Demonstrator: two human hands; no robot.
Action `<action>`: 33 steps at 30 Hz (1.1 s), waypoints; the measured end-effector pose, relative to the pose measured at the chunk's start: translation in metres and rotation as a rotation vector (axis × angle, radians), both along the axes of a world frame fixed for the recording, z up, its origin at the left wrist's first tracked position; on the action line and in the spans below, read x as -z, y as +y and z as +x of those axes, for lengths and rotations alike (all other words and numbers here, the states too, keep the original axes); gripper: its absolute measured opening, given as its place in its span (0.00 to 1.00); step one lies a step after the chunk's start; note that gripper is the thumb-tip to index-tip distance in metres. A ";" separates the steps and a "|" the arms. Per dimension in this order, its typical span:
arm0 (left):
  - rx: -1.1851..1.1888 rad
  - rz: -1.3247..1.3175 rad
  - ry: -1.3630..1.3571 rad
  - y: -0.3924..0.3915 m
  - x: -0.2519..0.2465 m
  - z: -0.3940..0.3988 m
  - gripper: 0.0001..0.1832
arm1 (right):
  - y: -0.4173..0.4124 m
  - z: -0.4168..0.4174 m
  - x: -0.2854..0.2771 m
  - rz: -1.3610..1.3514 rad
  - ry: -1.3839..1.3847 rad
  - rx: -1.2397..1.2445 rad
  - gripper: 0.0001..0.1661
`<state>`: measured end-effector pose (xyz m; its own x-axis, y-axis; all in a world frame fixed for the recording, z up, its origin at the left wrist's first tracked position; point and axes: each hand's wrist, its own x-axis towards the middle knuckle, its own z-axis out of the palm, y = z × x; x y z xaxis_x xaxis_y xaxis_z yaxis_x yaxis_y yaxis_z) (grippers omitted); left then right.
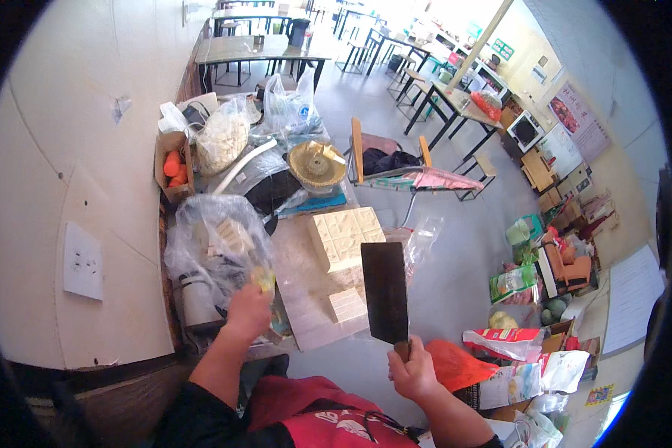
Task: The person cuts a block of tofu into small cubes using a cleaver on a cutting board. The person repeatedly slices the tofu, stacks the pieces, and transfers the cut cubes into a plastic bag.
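Note:
My right hand (413, 368) grips a cleaver (385, 291) by its handle, with the wide dark blade pointing up and away from me. Just left of the blade, a large block of tofu (347, 238) marked in squares lies on a wooden board (302, 313). Nearer to me on the board is a smaller piece of tofu (348, 306) with lines across it. My left hand (250, 313) is closed at the edge of a clear plastic bag (193, 224), beside a small yellowish piece; what exactly the fingers hold is hard to tell. Pale pieces show inside the bag.
Behind the board are a straw hat (317, 163), a bag of pale pieces (223, 137) and a cardboard box (175, 190) with orange items. A metal-framed chair (389, 162) stands beyond the board. Sacks and a red bag (458, 365) lie to the right; a wall (89, 185) borders the left.

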<state>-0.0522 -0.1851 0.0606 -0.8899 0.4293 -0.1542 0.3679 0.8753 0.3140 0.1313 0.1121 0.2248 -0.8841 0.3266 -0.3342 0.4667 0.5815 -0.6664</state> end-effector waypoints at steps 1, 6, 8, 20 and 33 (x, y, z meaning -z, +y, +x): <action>0.056 -0.020 -0.048 0.000 0.003 0.005 0.14 | 0.000 0.002 -0.004 -0.007 0.006 0.009 0.16; -0.694 0.557 -0.173 0.006 -0.019 -0.028 0.27 | 0.022 0.035 -0.001 0.043 0.045 0.067 0.21; -0.920 0.762 0.177 -0.006 0.008 -0.052 0.36 | 0.021 0.033 -0.001 0.014 0.062 0.078 0.21; -0.372 0.321 0.391 0.076 -0.010 -0.062 0.34 | 0.016 0.045 -0.004 0.052 0.023 0.100 0.20; -0.368 1.104 -0.043 0.117 0.084 0.124 0.33 | 0.000 0.017 0.055 0.111 -0.277 -0.086 0.24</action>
<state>0.0716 -0.0677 -0.0230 -0.9918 0.0660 0.1098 0.1196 0.1699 0.9782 0.1481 0.1125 0.1702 -0.7904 0.3027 -0.5326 0.5677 0.6886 -0.4512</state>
